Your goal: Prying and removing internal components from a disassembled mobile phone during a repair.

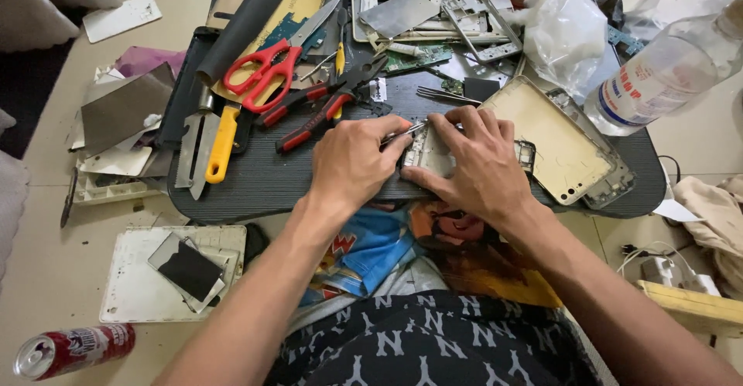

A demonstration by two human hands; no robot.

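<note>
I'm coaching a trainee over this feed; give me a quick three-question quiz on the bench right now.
1. True or false: the scissors have red handles.
2. The clear bottle lies at which side of the black tray? A) left B) right C) near edge
3. What does the left hand hold against the phone frame that the right hand steadies?

Key:
1. True.
2. B: it lies tilted at the right end.
3. A thin metal tool, apparently tweezers; its tip is hidden by the fingers.
</note>
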